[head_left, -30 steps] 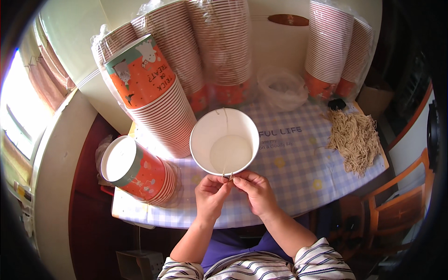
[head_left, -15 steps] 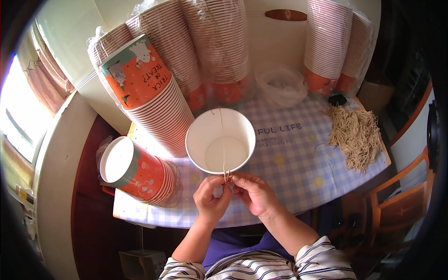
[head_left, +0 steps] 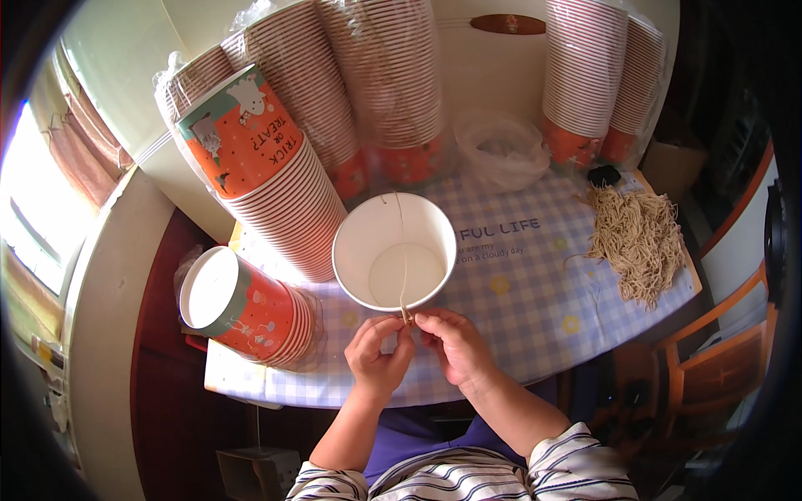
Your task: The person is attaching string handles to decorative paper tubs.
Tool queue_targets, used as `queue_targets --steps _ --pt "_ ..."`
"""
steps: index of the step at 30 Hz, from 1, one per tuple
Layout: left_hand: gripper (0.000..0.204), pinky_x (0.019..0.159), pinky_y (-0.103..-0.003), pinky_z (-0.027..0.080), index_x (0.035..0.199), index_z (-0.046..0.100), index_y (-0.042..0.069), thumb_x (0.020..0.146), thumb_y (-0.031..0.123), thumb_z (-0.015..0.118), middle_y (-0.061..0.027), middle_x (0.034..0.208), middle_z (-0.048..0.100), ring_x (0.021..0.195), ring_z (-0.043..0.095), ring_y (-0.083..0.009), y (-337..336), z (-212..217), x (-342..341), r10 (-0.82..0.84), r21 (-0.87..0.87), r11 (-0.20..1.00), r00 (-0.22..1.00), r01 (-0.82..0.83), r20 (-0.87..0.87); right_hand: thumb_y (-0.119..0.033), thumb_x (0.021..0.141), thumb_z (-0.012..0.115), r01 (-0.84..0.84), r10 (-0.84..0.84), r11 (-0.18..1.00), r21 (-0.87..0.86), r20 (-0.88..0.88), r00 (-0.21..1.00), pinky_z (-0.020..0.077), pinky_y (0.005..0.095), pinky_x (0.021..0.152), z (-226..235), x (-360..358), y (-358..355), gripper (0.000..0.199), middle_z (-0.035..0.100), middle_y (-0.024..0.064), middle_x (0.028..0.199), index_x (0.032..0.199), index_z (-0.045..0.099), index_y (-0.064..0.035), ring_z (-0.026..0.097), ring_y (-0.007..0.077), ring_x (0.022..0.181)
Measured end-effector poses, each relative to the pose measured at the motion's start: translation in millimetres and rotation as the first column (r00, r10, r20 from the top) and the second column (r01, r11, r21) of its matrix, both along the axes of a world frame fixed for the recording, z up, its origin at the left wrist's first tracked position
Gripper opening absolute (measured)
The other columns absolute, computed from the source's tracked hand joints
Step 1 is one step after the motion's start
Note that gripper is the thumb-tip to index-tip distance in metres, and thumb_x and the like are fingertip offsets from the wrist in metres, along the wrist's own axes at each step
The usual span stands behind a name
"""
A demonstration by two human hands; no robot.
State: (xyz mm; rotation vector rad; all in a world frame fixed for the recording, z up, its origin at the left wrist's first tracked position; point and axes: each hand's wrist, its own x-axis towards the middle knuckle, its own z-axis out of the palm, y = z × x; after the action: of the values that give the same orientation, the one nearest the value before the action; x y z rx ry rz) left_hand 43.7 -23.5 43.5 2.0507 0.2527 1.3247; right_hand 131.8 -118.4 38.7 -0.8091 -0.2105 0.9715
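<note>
A white-lined paper bucket [head_left: 355, 250] stands in front of me, its opening toward me. A thin beige string [head_left: 405, 267] runs from its far rim across the mouth to its near rim. At that near rim my left hand [head_left: 378, 357] pinches the string between thumb and forefinger. My right hand [head_left: 459, 346] meets it there, fingertips closed on the string beside the left thumb. Any hole or knot under the fingertips is too small to make out. A bundle of beige strings [head_left: 637, 242] lies at the right of the table.
Tall stacks of nested orange paper buckets [head_left: 288, 200] stand left; a shorter stack [head_left: 259, 321] lies tilted nearer me. Bagged stacks line the back [head_left: 384, 75] and back right [head_left: 585, 75]. A clear plastic bag [head_left: 501, 154] rests between them on the checked tablecloth [head_left: 535, 326]. A wooden chair [head_left: 718, 363] stands right.
The string across the bucket's mouth has gone from nearly straight to slightly bowed. My fingers have shifted only a little at the near rim.
</note>
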Motion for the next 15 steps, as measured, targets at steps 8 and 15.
queue_targets --steps 8,15 --pt "0.008 0.068 -0.026 0.053 0.09 0.06 -0.005 0.083 -0.008 0.06 -0.0081 0.086 0.065 0.074 0.064 -0.0141 1 -10 -9 -0.213 -0.498 0.838 0.974 0.223 0.078 -0.016 0.09 0.063 0.042 -0.04 0.999 -0.015 0.12 0.992 0.0433 0.0247 0.081 8 2 8 0.015 0.067 0.0028 0.093 0.094 0.069 -0.0025 0.056 0.0073 0.086" --pt "0.006 0.069 -0.026 0.055 0.09 0.06 -0.005 0.085 -0.006 0.059 -0.0082 0.085 0.066 0.073 0.064 -0.0139 4 -9 -9 -0.263 -0.598 0.752 0.958 0.277 0.114 -0.021 0.088 0.065 -0.043 0.036 0.998 0.042 0.152 0.988 0.0376 0.0203 0.068 1 -1 14 0.023 0.068 -0.0005 0.088 0.102 0.07 -0.004 0.055 0.0058 0.078"
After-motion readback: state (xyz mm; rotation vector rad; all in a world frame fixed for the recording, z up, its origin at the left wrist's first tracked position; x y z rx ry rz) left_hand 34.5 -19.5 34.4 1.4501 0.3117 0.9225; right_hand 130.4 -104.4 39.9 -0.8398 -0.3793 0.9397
